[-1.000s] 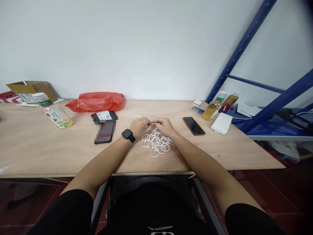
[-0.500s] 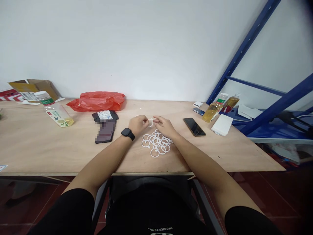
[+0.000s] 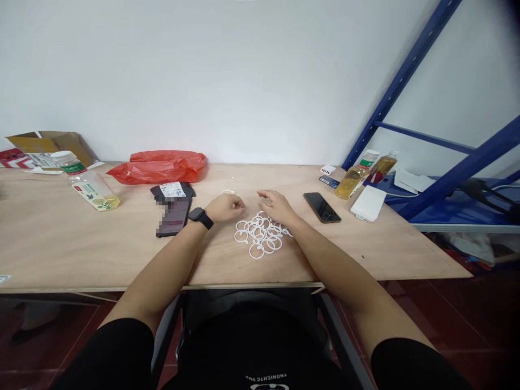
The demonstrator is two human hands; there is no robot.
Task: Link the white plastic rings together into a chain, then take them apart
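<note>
My left hand (image 3: 225, 208), with a black watch (image 3: 201, 217) on its wrist, is over the table behind and left of a pile of white plastic rings (image 3: 260, 232). Its fingers are curled in; what they hold, if anything, is hidden. Just beyond that hand another white ring (image 3: 228, 192) partly shows on the tabletop. My right hand (image 3: 278, 207) hovers at the far right side of the pile, thumb and fingers apart, and nothing shows in it. A gap separates the two hands. The piled rings overlap, and each seems to carry a small knob.
Left of me lie a dark phone-like item (image 3: 174, 216), a black packet (image 3: 174, 190), a red plastic bag (image 3: 158, 168) and a tilted bottle (image 3: 91, 187). On the right are a phone (image 3: 322, 207), a white case (image 3: 368, 203) and a drink bottle (image 3: 353, 179) by a blue rack (image 3: 406, 81).
My hands have moved apart, the left one drawing leftward. The white ring seen between their fingers earlier no longer shows there. My right hand's fingers have opened.
</note>
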